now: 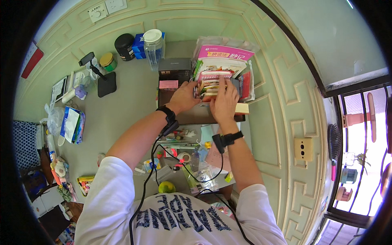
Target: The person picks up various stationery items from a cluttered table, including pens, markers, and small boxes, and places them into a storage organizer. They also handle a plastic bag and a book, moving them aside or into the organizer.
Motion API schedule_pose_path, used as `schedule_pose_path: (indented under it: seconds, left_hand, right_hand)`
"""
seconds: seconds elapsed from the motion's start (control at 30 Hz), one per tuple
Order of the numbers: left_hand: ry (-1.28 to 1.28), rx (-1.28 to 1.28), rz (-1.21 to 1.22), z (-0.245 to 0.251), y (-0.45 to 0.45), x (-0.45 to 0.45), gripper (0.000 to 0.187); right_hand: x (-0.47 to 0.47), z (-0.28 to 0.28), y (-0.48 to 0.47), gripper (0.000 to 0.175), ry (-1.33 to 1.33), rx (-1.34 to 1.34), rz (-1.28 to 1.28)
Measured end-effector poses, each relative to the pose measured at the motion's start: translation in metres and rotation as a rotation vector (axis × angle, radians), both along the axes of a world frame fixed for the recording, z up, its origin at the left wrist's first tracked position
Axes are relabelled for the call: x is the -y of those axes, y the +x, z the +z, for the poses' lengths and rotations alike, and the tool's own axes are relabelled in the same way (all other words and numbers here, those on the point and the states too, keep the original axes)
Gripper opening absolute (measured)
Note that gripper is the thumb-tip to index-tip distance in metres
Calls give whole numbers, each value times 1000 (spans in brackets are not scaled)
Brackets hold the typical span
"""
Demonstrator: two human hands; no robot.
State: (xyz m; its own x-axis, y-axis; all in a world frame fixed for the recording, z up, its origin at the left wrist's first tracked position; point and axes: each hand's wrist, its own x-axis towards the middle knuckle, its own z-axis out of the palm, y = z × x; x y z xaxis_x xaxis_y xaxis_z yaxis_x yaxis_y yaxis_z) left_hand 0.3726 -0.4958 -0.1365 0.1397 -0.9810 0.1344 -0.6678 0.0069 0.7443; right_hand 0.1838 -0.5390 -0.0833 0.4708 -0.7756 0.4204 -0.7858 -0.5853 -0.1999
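Observation:
A dark open box (186, 118) stands at the back right of the grey table. Inside it is a stack of small books or cards (211, 88), with my left hand (184, 96) at its left side and my right hand (225, 99) against its front and right. Both hands touch the stack; whether either grips it is unclear. Behind it stand a pink-covered book (225, 52) and other booklets. A black carton (174, 68) and a small pink box (168, 84) are left of my left hand. A cream box (242, 108) lies at the box's right corner.
Pens, a tape roll (185, 157), plastic packets and a green-yellow fruit (167, 187) lie nearer me. A lidded plastic pitcher (153, 49), black jar (124, 46) and black stand (107, 84) are at the back left. Black cables hang from my wristbands. A panelled wall (266, 131) borders the right.

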Motion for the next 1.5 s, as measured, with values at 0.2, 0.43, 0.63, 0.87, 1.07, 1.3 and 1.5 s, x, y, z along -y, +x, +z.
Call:
schedule_pose_path:
  seconds: [0.2, 0.43, 0.63, 0.87, 1.07, 1.3, 1.5]
  left_hand:
    - [97, 96, 141, 4, -15, 11, 54]
    - [92, 98, 227, -2, -20, 19, 38]
    - [56, 140, 155, -11, -15, 22, 33]
    - [86, 72, 414, -7, -42, 19, 35]
    - [47, 251, 425, -11, -48, 15, 40]
    - [103, 190, 260, -41, -31, 37, 37]
    - [301, 66, 298, -27, -26, 34, 35]
  right_hand:
    - [48, 20, -3, 87, 76, -321, 228]
    - [59, 12, 0, 74, 140, -430, 257]
    - [73, 17, 6, 70, 146, -585, 209]
    - [55, 6, -11, 96, 123, -476, 64]
    - [38, 16, -14, 101, 16, -289, 221]
    - [42, 13, 0, 93, 152, -157, 353]
    - [39, 9, 15, 64, -56, -395, 438]
